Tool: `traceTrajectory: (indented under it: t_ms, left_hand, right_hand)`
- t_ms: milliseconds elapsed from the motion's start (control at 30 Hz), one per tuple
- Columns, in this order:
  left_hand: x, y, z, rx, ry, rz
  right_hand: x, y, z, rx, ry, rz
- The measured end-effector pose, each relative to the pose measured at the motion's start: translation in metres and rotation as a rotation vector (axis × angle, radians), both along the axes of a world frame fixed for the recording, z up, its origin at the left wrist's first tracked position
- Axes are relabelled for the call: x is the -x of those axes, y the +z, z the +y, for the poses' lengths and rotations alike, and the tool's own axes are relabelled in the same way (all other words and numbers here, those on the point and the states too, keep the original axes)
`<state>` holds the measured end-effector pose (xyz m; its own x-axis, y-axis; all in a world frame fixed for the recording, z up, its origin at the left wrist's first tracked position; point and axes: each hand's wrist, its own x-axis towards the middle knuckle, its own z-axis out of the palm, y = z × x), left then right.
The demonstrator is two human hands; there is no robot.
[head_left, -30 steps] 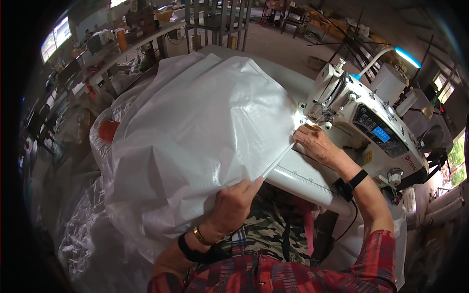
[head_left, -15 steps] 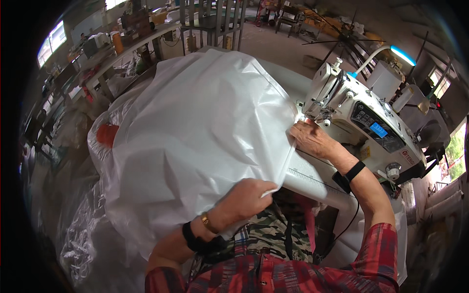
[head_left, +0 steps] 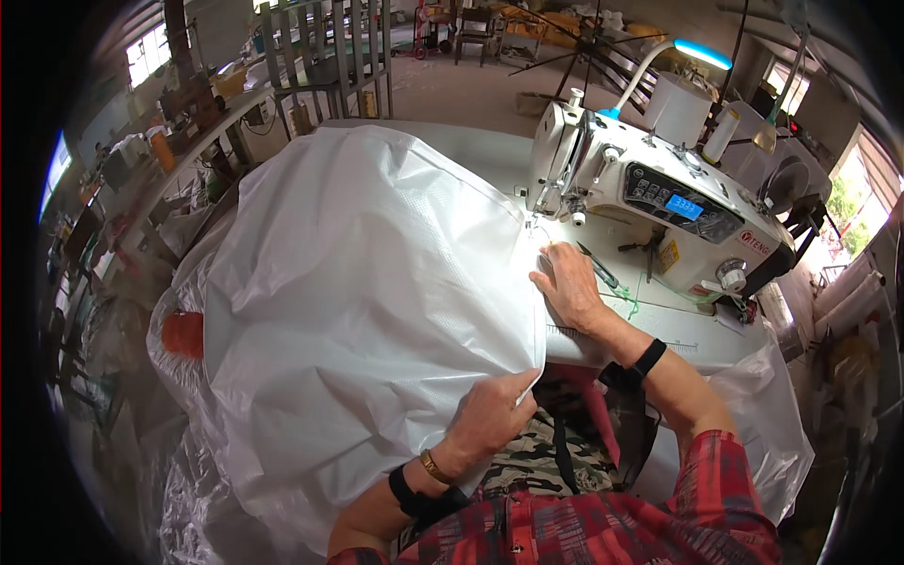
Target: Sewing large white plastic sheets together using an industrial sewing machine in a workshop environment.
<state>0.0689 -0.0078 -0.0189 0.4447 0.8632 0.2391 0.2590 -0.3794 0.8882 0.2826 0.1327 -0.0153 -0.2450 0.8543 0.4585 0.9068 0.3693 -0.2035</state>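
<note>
A large white plastic sheet [head_left: 367,273] with a folded edge lies across the sewing machine's bed and hangs down in front of me. My left hand [head_left: 490,414] pinches the sheet's right edge near its lower corner, below the bed. Flat on the bed just in front of the presser foot [head_left: 535,218] rests my right hand [head_left: 571,287], with thumb and forefinger apart. Its thumb is against or very near the sheet's edge; contact is hard to tell. The white sewing machine [head_left: 650,179] stands beyond that hand, its needle area lit and partly hidden by glare.
Beside my right hand lie a slim dark tool [head_left: 599,267] and green thread [head_left: 633,299]. A thread cone [head_left: 678,108] and a lamp [head_left: 702,54] rise behind the machine. A metal-framed chair [head_left: 334,71] stands beyond the table. An orange-red object [head_left: 182,335] shows at the sheet's left.
My right hand has drawn back from the presser foot, and its fingers have spread. The left hand keeps its pinch on the sheet's edge. The whole view has shifted.
</note>
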Motion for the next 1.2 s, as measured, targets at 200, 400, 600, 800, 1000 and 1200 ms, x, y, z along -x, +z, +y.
traceTrajectory:
  t_ms: [200,400,600,800,1000,1200]
  left_hand:
    - [0.010,-0.005,-0.003,-0.036,0.064,-0.014]
    - [0.018,-0.008,-0.007,-0.078,0.136,0.016]
    - [0.015,-0.005,-0.002,-0.145,0.142,0.022]
    - [0.008,-0.003,0.004,-0.224,0.197,0.099]
    - [-0.003,-0.006,0.000,-0.260,0.304,0.191]
    - [-0.013,-0.008,0.008,-0.409,0.243,0.330]
  right_hand:
    - [0.003,0.003,-0.002,-0.055,0.117,-0.019]
    - [0.008,0.012,-0.006,0.040,0.118,-0.071]
    - [0.010,0.011,-0.005,0.006,0.060,-0.120]
    - [0.006,0.006,-0.003,-0.034,-0.008,-0.112]
    - [0.002,0.001,-0.001,-0.040,0.002,0.029]
    - [-0.006,-0.002,0.002,-0.025,0.043,0.137]
